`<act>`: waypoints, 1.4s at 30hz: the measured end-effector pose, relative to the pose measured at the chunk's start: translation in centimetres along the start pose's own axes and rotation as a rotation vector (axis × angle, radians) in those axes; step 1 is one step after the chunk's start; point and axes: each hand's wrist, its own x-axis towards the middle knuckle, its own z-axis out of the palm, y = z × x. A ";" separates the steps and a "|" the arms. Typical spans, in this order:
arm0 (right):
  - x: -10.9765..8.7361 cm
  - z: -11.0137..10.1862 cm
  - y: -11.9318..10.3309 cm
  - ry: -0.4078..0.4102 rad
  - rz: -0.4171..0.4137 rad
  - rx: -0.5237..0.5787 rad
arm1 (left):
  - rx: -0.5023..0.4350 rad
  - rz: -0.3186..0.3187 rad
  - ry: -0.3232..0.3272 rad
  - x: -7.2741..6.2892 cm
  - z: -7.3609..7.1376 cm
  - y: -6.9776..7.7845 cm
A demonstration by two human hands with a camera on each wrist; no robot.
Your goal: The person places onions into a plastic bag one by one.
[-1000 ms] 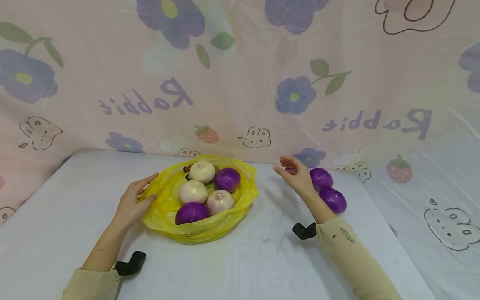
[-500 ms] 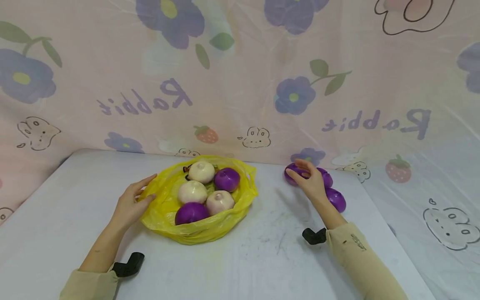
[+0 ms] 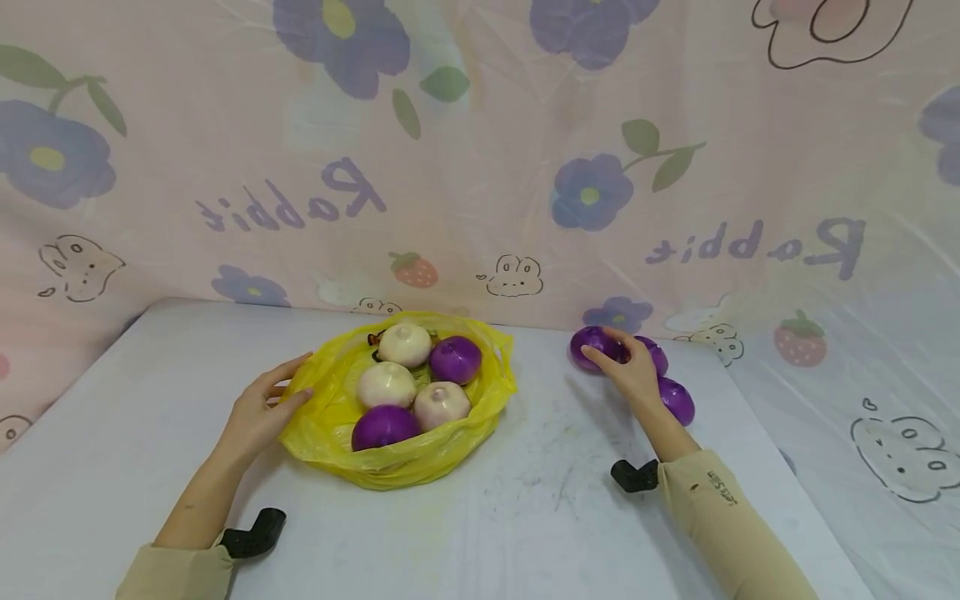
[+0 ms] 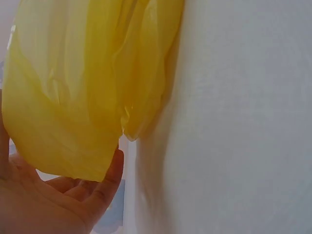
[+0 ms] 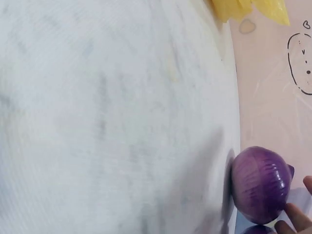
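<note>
A yellow plastic bag lies wide-mouthed on the table, with several white and purple onions inside, among them a white onion and a purple onion. My left hand rests at the bag's left side, thumb and fingers spread with the bag's edge between them. To the right of the bag, my right hand is beside a purple onion, thumb and fingers apart. In the right wrist view the fingertips are right by that onion; firm contact cannot be told. Two more purple onions are partly behind this hand.
The white table ends at a printed cloth backdrop just behind the bag and the loose onions. A black camera mount sticks out from the left wrist, and a second black mount from the right wrist.
My right hand has moved rightward and slightly down to the far purple onion, which now shows more fully. The left hand and the bag have stayed nearly still.
</note>
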 end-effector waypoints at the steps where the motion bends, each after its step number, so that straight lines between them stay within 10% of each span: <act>1: 0.1 -0.1 0.2 -0.007 0.010 -0.018 | 0.000 -0.002 0.000 0.0 0.0 0.0; 19: 1.1 0.8 1.2 -0.034 0.142 -0.022 | -0.063 -0.002 -0.018 0.0 -0.1 -0.4; 42: 1.6 1.7 1.5 -0.014 0.176 0.041 | -0.154 0.282 -0.251 -0.5 -1.7 -2.0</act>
